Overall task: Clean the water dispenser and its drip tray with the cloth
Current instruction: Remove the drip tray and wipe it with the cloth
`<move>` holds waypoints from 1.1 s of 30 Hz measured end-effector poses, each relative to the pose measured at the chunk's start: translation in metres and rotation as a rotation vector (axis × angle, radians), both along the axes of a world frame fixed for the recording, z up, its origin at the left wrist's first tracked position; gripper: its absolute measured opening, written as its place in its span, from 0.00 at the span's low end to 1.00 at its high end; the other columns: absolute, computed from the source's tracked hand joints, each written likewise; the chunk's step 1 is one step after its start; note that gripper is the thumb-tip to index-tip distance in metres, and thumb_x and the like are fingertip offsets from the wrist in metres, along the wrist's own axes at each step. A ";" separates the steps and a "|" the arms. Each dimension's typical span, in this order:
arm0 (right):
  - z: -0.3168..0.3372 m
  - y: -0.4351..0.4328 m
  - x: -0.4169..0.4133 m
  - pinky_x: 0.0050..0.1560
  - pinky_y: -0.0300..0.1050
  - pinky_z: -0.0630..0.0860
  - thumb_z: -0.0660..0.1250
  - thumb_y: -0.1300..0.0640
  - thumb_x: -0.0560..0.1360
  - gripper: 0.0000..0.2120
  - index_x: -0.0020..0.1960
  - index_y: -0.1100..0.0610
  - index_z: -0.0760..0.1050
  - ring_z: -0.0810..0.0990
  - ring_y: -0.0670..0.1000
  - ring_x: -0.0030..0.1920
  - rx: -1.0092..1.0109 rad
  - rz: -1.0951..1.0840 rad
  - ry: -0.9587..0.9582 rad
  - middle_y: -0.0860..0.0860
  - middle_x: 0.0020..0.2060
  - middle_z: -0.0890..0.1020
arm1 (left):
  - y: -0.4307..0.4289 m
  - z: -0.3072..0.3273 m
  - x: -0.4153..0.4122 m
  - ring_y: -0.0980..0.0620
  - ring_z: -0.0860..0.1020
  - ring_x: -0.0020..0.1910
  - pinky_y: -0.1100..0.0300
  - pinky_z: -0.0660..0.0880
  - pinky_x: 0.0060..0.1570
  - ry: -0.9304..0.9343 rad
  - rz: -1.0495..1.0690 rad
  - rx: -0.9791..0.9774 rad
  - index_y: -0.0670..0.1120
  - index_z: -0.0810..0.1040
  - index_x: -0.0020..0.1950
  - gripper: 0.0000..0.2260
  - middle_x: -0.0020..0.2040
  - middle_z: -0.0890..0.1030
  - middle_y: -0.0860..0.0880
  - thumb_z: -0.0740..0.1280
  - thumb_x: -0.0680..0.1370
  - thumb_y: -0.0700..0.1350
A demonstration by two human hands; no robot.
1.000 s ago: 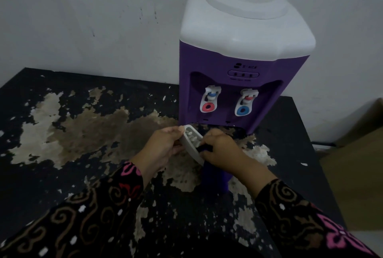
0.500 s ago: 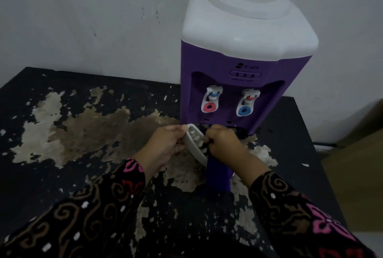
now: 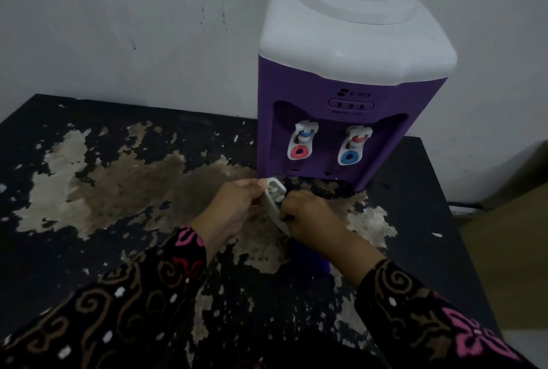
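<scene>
A purple water dispenser (image 3: 341, 95) with a white top stands at the back right of the table, with two white taps on its front. In front of it my left hand (image 3: 234, 205) holds the white drip tray (image 3: 274, 199) tilted on edge by its left end. My right hand (image 3: 308, 214) is closed on a dark blue cloth (image 3: 311, 259) and presses it against the tray's right side. Most of the cloth hangs below my right wrist and is partly hidden.
The black table top (image 3: 118, 190) has large patches of peeled, pale brown surface. A white wall rises close behind the dispenser. A brown cardboard box (image 3: 510, 250) sits off the table's right edge.
My right hand and the cloth shifted a little up along the tray and back down. The tray stays tilted in my left hand.
</scene>
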State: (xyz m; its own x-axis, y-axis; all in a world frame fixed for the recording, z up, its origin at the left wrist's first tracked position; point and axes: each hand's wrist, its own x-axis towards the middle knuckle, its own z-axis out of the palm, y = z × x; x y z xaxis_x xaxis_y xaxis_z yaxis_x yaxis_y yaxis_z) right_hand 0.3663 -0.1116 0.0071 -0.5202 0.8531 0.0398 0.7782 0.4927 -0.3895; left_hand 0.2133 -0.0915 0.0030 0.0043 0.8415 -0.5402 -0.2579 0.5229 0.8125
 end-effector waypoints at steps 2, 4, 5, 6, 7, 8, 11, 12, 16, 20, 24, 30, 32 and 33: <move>0.001 0.010 0.007 0.46 0.43 0.71 0.64 0.69 0.69 0.07 0.43 0.65 0.80 0.77 0.58 0.49 -0.020 -0.041 -0.039 0.60 0.46 0.80 | -0.001 0.000 0.000 0.48 0.80 0.44 0.56 0.79 0.42 -0.023 0.008 -0.004 0.36 0.77 0.52 0.08 0.45 0.81 0.42 0.61 0.79 0.39; 0.001 0.020 0.016 0.46 0.43 0.70 0.63 0.71 0.68 0.08 0.43 0.65 0.80 0.77 0.59 0.49 -0.022 -0.106 -0.022 0.61 0.45 0.80 | -0.001 0.000 0.000 0.48 0.80 0.44 0.55 0.79 0.44 -0.028 0.004 -0.005 0.37 0.77 0.50 0.07 0.45 0.81 0.42 0.61 0.79 0.39; 0.001 0.019 0.016 0.46 0.44 0.72 0.63 0.72 0.67 0.08 0.42 0.66 0.80 0.78 0.60 0.48 -0.008 -0.120 0.004 0.61 0.44 0.81 | -0.001 0.000 0.001 0.48 0.80 0.44 0.55 0.79 0.45 -0.028 0.000 -0.001 0.37 0.78 0.50 0.07 0.45 0.81 0.42 0.61 0.79 0.39; 0.001 0.016 0.013 0.46 0.45 0.74 0.64 0.72 0.67 0.08 0.41 0.66 0.80 0.78 0.60 0.47 0.008 -0.112 0.023 0.61 0.43 0.81 | -0.001 0.001 0.001 0.48 0.80 0.44 0.55 0.79 0.45 -0.029 -0.003 0.005 0.37 0.78 0.51 0.08 0.46 0.81 0.41 0.61 0.79 0.39; 0.001 0.011 0.008 0.47 0.45 0.74 0.64 0.70 0.68 0.07 0.42 0.65 0.80 0.78 0.59 0.48 0.015 -0.084 0.018 0.61 0.44 0.81 | 0.000 0.001 0.002 0.48 0.80 0.44 0.55 0.79 0.44 -0.027 -0.008 0.013 0.36 0.78 0.52 0.08 0.46 0.81 0.41 0.61 0.79 0.40; 0.001 0.006 0.003 0.47 0.43 0.73 0.65 0.68 0.69 0.07 0.44 0.65 0.81 0.77 0.58 0.49 0.008 -0.052 -0.008 0.60 0.46 0.81 | 0.000 0.001 0.001 0.48 0.80 0.44 0.55 0.79 0.44 -0.019 -0.016 0.020 0.36 0.78 0.52 0.09 0.45 0.81 0.41 0.61 0.79 0.40; 0.004 0.004 0.002 0.44 0.44 0.73 0.66 0.70 0.67 0.06 0.41 0.64 0.81 0.79 0.59 0.46 -0.022 -0.008 -0.013 0.60 0.43 0.82 | -0.001 -0.001 0.000 0.48 0.80 0.45 0.55 0.79 0.45 -0.020 -0.018 0.014 0.36 0.77 0.53 0.09 0.46 0.81 0.41 0.62 0.79 0.40; 0.003 0.009 0.008 0.42 0.45 0.75 0.66 0.72 0.65 0.06 0.38 0.65 0.80 0.80 0.60 0.42 -0.023 -0.030 0.009 0.61 0.39 0.82 | -0.001 -0.001 -0.001 0.48 0.80 0.45 0.54 0.79 0.46 -0.027 -0.014 0.008 0.36 0.77 0.55 0.09 0.47 0.81 0.41 0.62 0.79 0.40; -0.003 0.015 0.015 0.40 0.40 0.75 0.67 0.74 0.61 0.08 0.34 0.63 0.80 0.80 0.59 0.36 -0.002 -0.113 0.076 0.59 0.35 0.81 | -0.002 -0.001 0.001 0.48 0.80 0.44 0.54 0.79 0.46 -0.037 -0.005 0.010 0.36 0.77 0.53 0.08 0.44 0.81 0.42 0.62 0.79 0.39; -0.003 0.002 0.002 0.40 0.43 0.73 0.68 0.70 0.64 0.05 0.37 0.63 0.80 0.79 0.58 0.41 -0.028 -0.017 0.009 0.59 0.38 0.81 | -0.002 -0.002 0.001 0.48 0.80 0.43 0.55 0.79 0.43 -0.020 -0.017 0.031 0.37 0.78 0.49 0.07 0.44 0.81 0.42 0.62 0.79 0.40; -0.009 0.018 0.021 0.30 0.34 0.69 0.68 0.73 0.55 0.09 0.30 0.60 0.78 0.80 0.57 0.30 0.058 -0.095 0.113 0.57 0.30 0.80 | -0.002 -0.004 0.000 0.49 0.80 0.44 0.52 0.79 0.48 -0.025 -0.006 0.014 0.38 0.78 0.49 0.07 0.44 0.81 0.43 0.63 0.79 0.40; -0.009 0.000 0.004 0.36 0.40 0.72 0.67 0.70 0.60 0.06 0.32 0.61 0.79 0.79 0.59 0.34 0.002 0.008 0.064 0.58 0.33 0.81 | -0.002 -0.004 0.001 0.49 0.80 0.43 0.58 0.80 0.39 -0.002 -0.022 0.039 0.36 0.78 0.52 0.09 0.45 0.81 0.42 0.63 0.79 0.41; -0.010 0.009 0.014 0.35 0.41 0.76 0.68 0.72 0.58 0.08 0.31 0.61 0.79 0.80 0.58 0.32 0.050 -0.025 0.105 0.58 0.31 0.81 | -0.003 -0.005 0.000 0.49 0.80 0.44 0.57 0.80 0.41 -0.007 -0.018 0.034 0.36 0.77 0.53 0.09 0.45 0.81 0.42 0.63 0.79 0.41; -0.012 0.015 0.020 0.34 0.42 0.77 0.68 0.74 0.56 0.09 0.31 0.61 0.79 0.80 0.58 0.31 0.087 -0.052 0.133 0.58 0.30 0.81 | -0.003 -0.005 0.001 0.50 0.80 0.43 0.57 0.80 0.42 -0.007 -0.017 0.032 0.37 0.78 0.52 0.08 0.44 0.81 0.43 0.63 0.79 0.41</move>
State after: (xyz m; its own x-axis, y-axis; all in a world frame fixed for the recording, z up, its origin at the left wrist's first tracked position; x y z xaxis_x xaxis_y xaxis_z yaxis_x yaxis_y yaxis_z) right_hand 0.3860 -0.0964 -0.0049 -0.4607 0.8691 0.1800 0.7480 0.4894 -0.4483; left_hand 0.2138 -0.0946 -0.0019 0.0230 0.8581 -0.5129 -0.2549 0.5011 0.8270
